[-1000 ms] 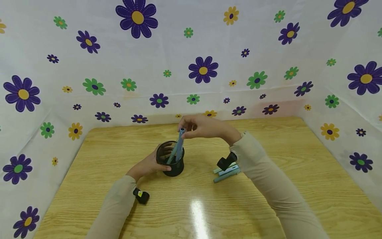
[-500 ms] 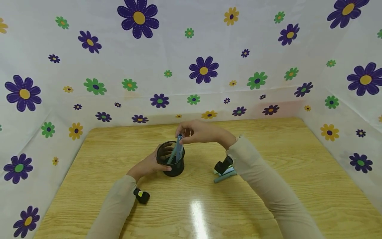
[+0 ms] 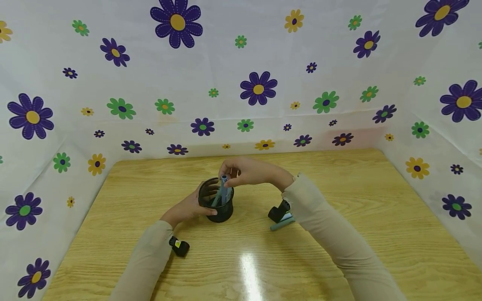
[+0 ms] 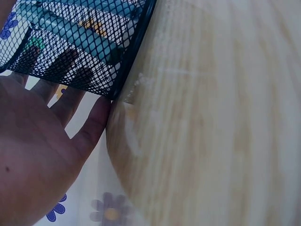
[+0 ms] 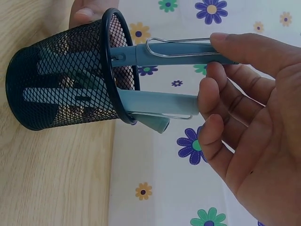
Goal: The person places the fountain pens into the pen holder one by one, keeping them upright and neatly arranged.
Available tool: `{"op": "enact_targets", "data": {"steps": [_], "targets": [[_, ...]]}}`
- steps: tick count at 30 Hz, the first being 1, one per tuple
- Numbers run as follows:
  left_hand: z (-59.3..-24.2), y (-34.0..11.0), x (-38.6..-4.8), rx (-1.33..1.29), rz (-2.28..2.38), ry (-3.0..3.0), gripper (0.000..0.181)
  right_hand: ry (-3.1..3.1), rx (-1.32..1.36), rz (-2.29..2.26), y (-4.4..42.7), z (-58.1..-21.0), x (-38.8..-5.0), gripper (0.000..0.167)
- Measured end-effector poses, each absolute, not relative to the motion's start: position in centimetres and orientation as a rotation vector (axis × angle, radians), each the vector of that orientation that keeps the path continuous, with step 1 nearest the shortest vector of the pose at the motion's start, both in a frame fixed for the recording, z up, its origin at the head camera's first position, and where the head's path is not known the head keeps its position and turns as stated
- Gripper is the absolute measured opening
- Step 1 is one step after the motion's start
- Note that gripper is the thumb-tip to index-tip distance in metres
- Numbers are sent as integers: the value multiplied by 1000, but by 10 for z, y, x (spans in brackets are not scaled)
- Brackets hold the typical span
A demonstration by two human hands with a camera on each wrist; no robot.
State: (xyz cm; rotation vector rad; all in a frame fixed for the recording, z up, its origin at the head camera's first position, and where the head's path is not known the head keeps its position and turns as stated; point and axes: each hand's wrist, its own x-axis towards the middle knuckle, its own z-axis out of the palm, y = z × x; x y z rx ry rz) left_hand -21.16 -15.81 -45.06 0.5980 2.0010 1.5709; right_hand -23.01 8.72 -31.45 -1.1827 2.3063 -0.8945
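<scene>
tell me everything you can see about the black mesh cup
The mesh cup is black and round, with open netting walls that look like metal wire and a smooth, solid rim. It appears to stand upright on the wooden table, mouth up. The left hand grips it, thumb on the near side and fingers round the far side. At least three bluish and greenish pens reach into it, leaning at different angles and sticking out past the rim.

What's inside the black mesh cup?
In the black mesh cup: a blue pen, pinched by the right hand, a pale blue pen and a green pen. The mesh partly hides their lower ends; I can't tell what's beneath them.
</scene>
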Motion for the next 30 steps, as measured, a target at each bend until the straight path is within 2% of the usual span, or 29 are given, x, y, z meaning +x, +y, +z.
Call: {"op": "enact_targets", "data": {"steps": [15, 30], "targets": [[-451, -158, -211, 615, 1558, 2071, 101, 2282, -1149, -954, 96, -312, -230, 23], [-449, -157, -209, 588, 1510, 2126, 104, 2288, -998, -1059, 159, -322, -232, 21]]}}
